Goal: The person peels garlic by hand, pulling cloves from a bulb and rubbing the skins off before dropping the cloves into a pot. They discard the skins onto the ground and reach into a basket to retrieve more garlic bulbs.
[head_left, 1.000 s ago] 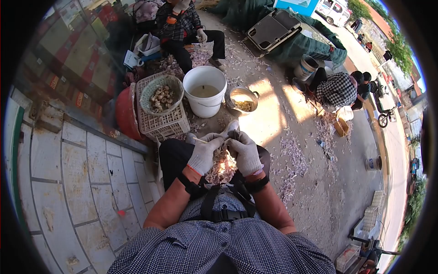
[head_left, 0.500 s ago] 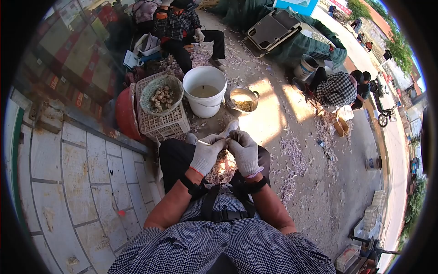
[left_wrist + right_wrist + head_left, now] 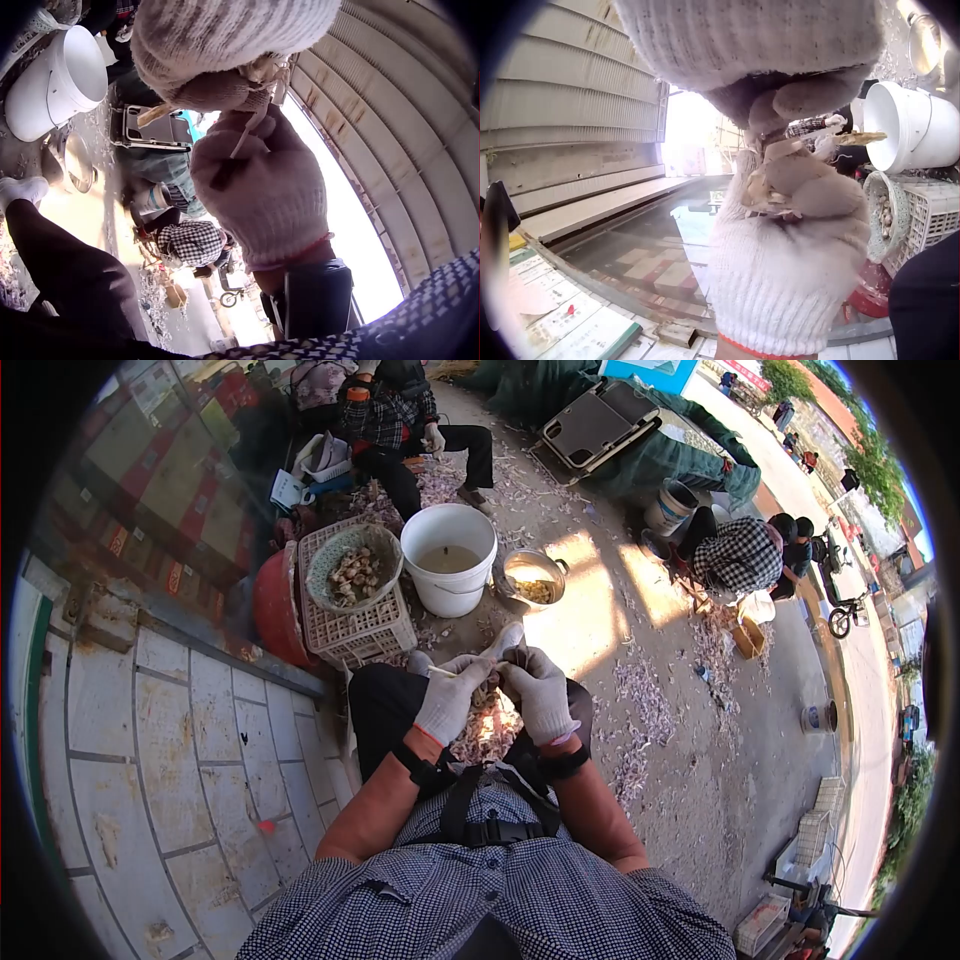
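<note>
A papery piece of garlic [image 3: 769, 191] is sitting between the two hands, above the person's lap; fingers are hiding most of it in the head view. Directions are being read from it there, twelve lying straight ahead.

The gloved left hand [image 3: 447, 698], at eight o'clock, is gripping the garlic between curled fingers and thumb. A dry stalk [image 3: 864, 139] is projecting beside that grip; whether it is joining the garlic cannot be determined. The gloved right hand [image 3: 540, 698], at four o'clock, is pinching the garlic with bent fingertips. A thin white strip [image 3: 244, 139] is hanging between the hands.

A white bucket [image 3: 450, 595], holding liquid, is standing at eleven o'clock. A metal pot [image 3: 527, 567] is standing just beside it, towards one o'clock, containing yellowish pieces [image 3: 535, 593]. At ten o'clock, a basket [image 3: 322, 565] of bulbs [image 3: 355, 575] is resting on a plastic crate [image 3: 380, 633].

Peelings [image 3: 640, 705] are littering the ground around three o'clock. A second person [image 3: 400, 425] is sitting at eleven o'clock, beyond the bucket; another person in a checked garment [image 3: 738, 557] is bending forward at two o'clock.
</note>
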A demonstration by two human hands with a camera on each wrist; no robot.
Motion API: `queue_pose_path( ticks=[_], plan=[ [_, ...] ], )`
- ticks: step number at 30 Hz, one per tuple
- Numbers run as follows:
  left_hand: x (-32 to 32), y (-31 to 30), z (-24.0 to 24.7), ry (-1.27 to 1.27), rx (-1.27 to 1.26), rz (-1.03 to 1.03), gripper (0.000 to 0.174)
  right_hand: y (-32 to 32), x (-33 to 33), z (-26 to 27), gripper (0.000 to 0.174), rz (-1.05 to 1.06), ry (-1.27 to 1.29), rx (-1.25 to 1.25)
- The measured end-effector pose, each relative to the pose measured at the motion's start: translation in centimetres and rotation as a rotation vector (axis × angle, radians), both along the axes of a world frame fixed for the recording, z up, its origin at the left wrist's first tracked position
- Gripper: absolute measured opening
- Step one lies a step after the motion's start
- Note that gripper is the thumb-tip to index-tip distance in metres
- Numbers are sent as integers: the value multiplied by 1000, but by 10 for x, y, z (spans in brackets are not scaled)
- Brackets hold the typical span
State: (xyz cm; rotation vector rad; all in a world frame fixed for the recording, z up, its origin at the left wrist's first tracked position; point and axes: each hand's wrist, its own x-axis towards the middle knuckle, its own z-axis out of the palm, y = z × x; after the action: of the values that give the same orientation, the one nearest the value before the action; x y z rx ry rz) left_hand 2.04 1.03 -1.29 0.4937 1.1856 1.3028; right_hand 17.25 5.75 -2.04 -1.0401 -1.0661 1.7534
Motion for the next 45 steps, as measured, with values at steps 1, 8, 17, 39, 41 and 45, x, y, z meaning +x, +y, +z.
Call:
queue_pose_path(
  ticks=[1, 8, 17, 39, 41, 45],
  plan=[
    [0, -1, 3, 0, -1, 0, 15, 0, -1, -1, 18, -22, -101, 72],
    [-4, -2, -6, 90, -1, -49, 19, -3, -4, -8, 18, -29, -159, 191],
    [-7, 0, -27, 132, 24, -42, 15, -3, -6, -19, 18, -34, -181, 163],
    [-8, -8, -14, 355, -52, -197, 23, -8, -1, -12, 26, -34, -347, 323],
    [-7, -8, -21, 361, -43, -195, 23, -7, 0, -17, 24, -21, -345, 290],
    [-5, -8, -16, 249, -74, -117, 18, -10, -1, -14, 17, -21, -353, 352]
  ],
)
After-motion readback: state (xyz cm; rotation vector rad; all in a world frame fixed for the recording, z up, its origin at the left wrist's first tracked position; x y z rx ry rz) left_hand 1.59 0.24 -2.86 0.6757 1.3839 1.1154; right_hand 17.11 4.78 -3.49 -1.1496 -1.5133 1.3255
